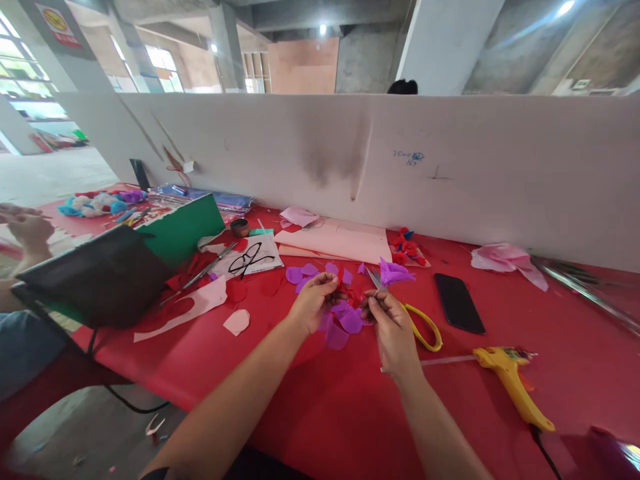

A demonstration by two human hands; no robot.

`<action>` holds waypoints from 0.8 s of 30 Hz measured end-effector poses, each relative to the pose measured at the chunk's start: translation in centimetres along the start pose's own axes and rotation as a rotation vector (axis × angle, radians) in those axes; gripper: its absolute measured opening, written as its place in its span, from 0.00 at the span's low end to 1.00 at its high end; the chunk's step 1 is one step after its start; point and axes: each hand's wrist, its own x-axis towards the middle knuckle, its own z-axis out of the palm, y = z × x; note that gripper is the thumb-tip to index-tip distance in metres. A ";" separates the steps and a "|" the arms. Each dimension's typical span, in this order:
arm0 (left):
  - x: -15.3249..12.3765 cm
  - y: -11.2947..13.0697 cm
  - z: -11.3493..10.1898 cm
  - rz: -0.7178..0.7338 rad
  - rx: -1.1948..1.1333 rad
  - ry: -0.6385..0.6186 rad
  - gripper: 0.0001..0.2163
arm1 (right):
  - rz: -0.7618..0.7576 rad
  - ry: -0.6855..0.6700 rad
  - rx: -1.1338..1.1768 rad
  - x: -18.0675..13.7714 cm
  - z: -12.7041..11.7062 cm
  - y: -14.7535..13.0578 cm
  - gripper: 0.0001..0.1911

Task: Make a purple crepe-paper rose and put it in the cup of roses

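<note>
My left hand (pixel 316 300) is closed in a pinch on a thin red piece (pixel 342 279), which looks like paper or ribbon. Opposite it, my right hand (pixel 393 327) is closed, fingertips together near the base of a purple paper flower (pixel 395 272). The flower appears held by its stem, partly hidden by the fingers. Scissors (pixel 429 330) with yellow handles lie partly beneath my right hand, blades pointing away. Loose purple petals (pixel 340 327) are spread under and behind both hands. A pale pink cut piece (pixel 237 322) lies left of my left forearm.
A yellow glue gun (pixel 515 383) and a black phone (pixel 460 303) lie at right. Glasses (pixel 251 259), pink sheets (pixel 340 240) and red-and-blue flowers (pixel 407 247) are farther back. A green-and-black panel (pixel 100 280) stands at left, beside another person's hand (pixel 27 227). A white partition (pixel 250 147) closes the back.
</note>
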 end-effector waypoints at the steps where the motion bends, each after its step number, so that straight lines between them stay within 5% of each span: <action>1: 0.0 -0.2 0.1 0.006 0.005 -0.008 0.11 | 0.001 0.001 0.007 0.0 0.0 0.0 0.11; 13: -1.1 -2.0 -1.1 -0.025 0.034 -0.107 0.12 | 0.002 -0.030 -0.167 0.0 0.4 -0.2 0.15; 24: 0.4 0.8 -2.8 0.116 -0.178 0.209 0.11 | -0.051 0.114 -0.404 0.8 -1.3 -0.3 0.12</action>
